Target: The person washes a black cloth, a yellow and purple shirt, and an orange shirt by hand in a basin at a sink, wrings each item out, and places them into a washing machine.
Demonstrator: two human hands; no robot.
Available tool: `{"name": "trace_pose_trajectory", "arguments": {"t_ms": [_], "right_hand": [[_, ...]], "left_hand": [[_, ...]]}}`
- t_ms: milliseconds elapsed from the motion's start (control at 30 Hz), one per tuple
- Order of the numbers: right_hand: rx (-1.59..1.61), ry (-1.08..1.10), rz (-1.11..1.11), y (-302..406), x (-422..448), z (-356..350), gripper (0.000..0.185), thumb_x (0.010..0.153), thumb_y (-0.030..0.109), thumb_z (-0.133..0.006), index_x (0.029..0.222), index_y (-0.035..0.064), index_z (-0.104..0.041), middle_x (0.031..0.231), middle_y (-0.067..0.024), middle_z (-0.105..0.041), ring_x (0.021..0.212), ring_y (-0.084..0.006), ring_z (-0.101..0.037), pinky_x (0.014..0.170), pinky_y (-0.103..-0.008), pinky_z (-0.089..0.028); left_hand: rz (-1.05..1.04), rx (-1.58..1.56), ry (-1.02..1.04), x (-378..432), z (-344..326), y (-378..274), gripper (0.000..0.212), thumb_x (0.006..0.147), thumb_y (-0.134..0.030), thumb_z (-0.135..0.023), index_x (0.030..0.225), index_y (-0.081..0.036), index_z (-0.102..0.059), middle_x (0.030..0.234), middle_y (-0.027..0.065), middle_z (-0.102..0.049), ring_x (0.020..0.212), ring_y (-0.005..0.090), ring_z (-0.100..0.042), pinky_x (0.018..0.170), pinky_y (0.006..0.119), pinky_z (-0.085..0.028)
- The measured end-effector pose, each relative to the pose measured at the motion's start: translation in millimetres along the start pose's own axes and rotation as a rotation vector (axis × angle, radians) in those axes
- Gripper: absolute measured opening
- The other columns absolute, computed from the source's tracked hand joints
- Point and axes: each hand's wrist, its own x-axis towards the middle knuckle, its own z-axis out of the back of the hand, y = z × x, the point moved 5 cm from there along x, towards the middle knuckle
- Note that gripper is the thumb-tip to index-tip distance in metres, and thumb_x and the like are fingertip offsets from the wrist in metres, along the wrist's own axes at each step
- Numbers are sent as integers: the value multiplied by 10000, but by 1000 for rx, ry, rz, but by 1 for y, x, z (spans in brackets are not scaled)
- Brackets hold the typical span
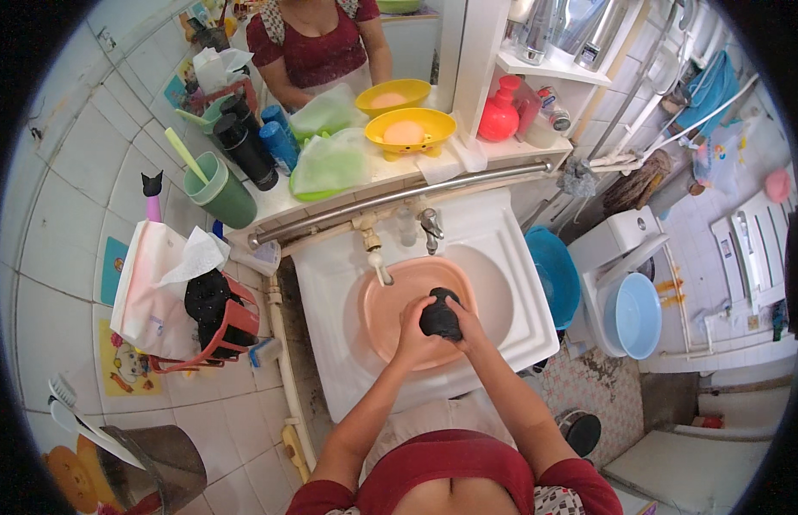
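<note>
Between my left hand point(414, 329) and my right hand point(471, 328) is a dark, wadded bundle, apparently black cloth point(441, 317). Fingers and thumbs of both hands press on it from either side. They hold it over a peach-coloured plastic basin point(389, 302), which sits in a white ceramic washbasin point(328, 360). A white plastic spout point(380, 269) points down at the basin's far side. Behind it stands a chrome tap point(431, 230). Whether the basin holds water I cannot tell.
A metal rail point(399, 205) runs below the shelf, where a yellow soap dish point(412, 143) and a green cup point(220, 193) stand. On the left wall hangs a red basket point(241, 322). A blue basin point(553, 277) is right of the washbasin; a light-blue basin point(634, 315) rests on the toilet.
</note>
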Motion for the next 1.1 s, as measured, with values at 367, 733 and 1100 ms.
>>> {"name": "trace_pose_trajectory", "arguments": {"t_ms": [367, 733, 1100], "right_hand": [[-282, -284, 486, -1, -9, -30, 290, 769, 194, -684, 954, -15, -604, 848, -66, -616, 768, -140, -579, 683, -271, -463], [-651, -70, 575, 19, 4, -34, 611, 827, 306, -614, 1265, -59, -392, 1184, -190, -506, 1054, -264, -514, 907, -338, -399], [-928, -75, 648, 43, -33, -77, 433, 845, 329, -586, 1132, 6, -552, 1027, -175, -611, 959, -300, -581, 846, -359, -438]], "left_hand": [[998, -787, -240, -22, -11, 52, 828, 814, -371, -649, 1416, -138, -130, 1280, 136, -420, 1074, 242, -532, 768, 345, -520], [595, -736, -295, -1, 5, 44, 295, 843, -214, -634, 1005, 31, -601, 891, 55, -618, 780, 118, -578, 690, 244, -472], [394, -342, -339, 9, 19, 14, 238, 868, -202, -586, 844, 34, -601, 755, 60, -591, 691, 117, -530, 627, 275, -436]]}}
